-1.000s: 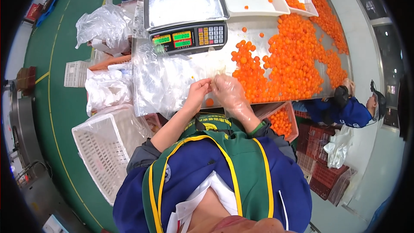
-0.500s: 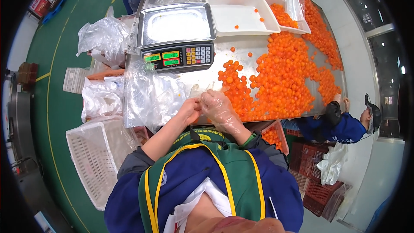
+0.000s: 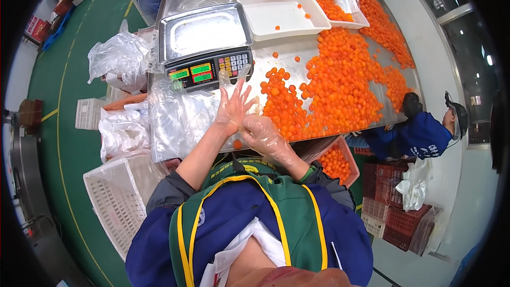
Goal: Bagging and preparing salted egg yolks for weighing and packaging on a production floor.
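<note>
Green floor, metal table. Orange balls heaped on table's right half, down to near edge. Scale by left edge. Left hand open, fingers spread, above near edge. Right hand clenched at left wrist, pinched stuff hidden. Clear glove on left hand, tips loose past fingers.

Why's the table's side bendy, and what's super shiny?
Head view: the fisheye lens bows the metal table along its right edge; same head view: glare whitens the silver scale pan, and highlights dot the clear plastic glove on the right hand.
</note>
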`<state>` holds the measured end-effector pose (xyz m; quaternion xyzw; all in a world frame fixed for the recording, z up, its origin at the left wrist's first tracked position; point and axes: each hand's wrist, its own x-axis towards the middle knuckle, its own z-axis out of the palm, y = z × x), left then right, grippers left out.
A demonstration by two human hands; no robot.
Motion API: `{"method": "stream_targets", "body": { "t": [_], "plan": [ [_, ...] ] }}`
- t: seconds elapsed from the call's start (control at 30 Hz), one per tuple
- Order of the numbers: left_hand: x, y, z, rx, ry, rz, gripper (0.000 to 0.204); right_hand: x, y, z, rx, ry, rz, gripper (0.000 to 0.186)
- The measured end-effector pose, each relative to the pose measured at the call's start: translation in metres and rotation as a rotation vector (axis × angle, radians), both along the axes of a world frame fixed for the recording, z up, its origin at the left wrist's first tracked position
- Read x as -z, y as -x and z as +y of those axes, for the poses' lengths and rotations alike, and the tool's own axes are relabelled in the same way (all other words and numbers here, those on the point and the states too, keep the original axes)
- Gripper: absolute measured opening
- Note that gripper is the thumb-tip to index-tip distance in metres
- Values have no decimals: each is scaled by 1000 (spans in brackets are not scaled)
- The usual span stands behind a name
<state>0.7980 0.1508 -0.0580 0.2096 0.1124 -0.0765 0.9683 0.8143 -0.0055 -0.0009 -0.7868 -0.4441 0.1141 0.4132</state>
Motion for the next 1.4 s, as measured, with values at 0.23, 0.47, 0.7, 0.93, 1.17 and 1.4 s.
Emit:
{"method": "stream_targets", "body": {
  "t": [0.23,0.47,0.7,0.93,1.17,1.4],
  "plan": [
    [-27,1,20,-124,101,-95,86,-1,21,18,-201,-100,-75,9],
    [-34,27,29,-121,199,-285,93,-10,36,29,-355,-8,-5,8],
    [-6,7,36,-251,243,-160,85,-8,29,39,-491,-77,16,7],
    [-3,-13,6,-110,-415,24,66,17,-24,-19,-468,63,25,10],
    [25,-26,-39,68,-854,204,47,59,-120,-179,181,206,-8,18],
    [62,-65,-80,-1,-884,364,48,59,-192,-328,810,203,217,19]
  ]
}}
